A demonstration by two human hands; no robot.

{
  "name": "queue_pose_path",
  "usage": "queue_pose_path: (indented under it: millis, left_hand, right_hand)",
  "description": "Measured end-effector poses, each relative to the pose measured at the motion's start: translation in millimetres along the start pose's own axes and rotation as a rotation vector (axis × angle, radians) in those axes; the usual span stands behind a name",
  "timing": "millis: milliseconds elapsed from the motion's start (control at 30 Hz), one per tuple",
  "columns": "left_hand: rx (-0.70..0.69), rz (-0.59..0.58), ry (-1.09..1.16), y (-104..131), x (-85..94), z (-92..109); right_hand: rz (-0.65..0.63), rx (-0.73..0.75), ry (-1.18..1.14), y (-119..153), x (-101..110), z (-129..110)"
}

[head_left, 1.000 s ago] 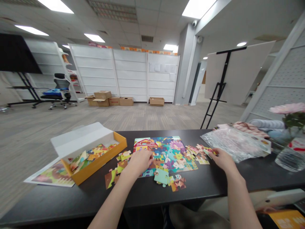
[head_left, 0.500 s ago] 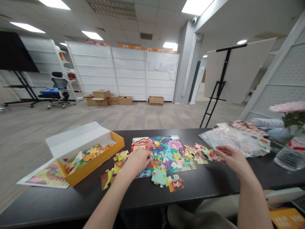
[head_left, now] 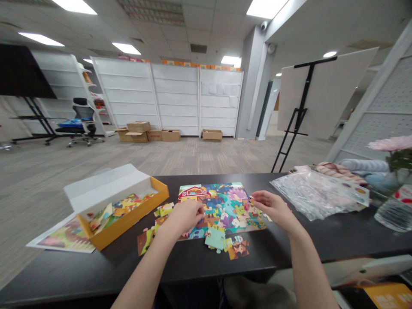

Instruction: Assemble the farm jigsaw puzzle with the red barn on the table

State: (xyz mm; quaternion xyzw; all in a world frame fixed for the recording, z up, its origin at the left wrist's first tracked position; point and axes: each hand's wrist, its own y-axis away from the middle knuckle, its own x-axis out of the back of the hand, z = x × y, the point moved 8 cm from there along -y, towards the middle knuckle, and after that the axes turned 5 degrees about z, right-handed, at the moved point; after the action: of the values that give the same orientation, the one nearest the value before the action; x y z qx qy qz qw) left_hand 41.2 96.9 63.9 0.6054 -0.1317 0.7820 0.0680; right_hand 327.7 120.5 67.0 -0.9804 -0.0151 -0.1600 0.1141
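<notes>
Puzzle piece (head_left: 250, 201), pinched at its edge in my right hand (head_left: 273, 209) over the half-done puzzle (head_left: 222, 201) on the table (head_left: 289, 246), seems light, stiff card, while my left hand (head_left: 185, 216) presses flat, fingers loosely curled, holding nothing.

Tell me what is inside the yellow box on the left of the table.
The yellow box holds loose colourful puzzle pieces lying flat along its bottom. Its near wall hides the pieces closest to it, so how many there are cannot be told.
</notes>
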Motion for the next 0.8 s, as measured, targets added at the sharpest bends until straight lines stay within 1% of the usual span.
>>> queue_pose_path:
  millis: [100, 200, 267, 333, 433, 533, 633, 700, 800]
  left_hand:
    - [-0.030, 0.102, 0.158, -2.9, 11.9, 6.1]
    - [-0.056, 0.155, 0.421, -4.8, 16.0, 17.2]
    - [-0.074, 0.147, 0.592, -5.9, 12.4, 26.0]
    - [-0.083, 0.110, 0.736, -7.3, 5.4, 33.0]
    - [-0.070, 0.059, 0.902, -9.6, -3.9, 34.9]
    - [-0.058, 0.064, 0.999, -10.6, -3.3, 28.3]
    - [-0.018, 0.125, 1.042, -9.5, 3.5, 17.0]
    - [0.021, 0.167, 1.050, -8.5, 5.6, 9.9]
    - [0.057, 0.209, 1.032, -8.6, 1.1, 3.4]
  right_hand:
    - [-0.049, 0.018, -0.017, -2.7, -21.4, -7.2]
    - [-0.084, 0.043, -0.058, -5.3, -46.6, -14.8]
    - [-0.114, 0.073, -0.088, -6.1, -65.3, -21.4]
    - [-0.164, 0.086, -0.108, -5.7, -84.4, -26.9]
    - [-0.231, 0.080, -0.151, -4.8, -107.7, -31.4]
    - [-0.212, 0.070, -0.203, -6.9, -116.8, -31.8]
    - [-0.156, 0.020, -0.234, -8.9, -116.9, -27.2]
    - [-0.170, -0.025, -0.243, -7.5, -119.3, -24.1]
    - [-0.240, -0.051, -0.264, -4.7, -125.9, -23.4]
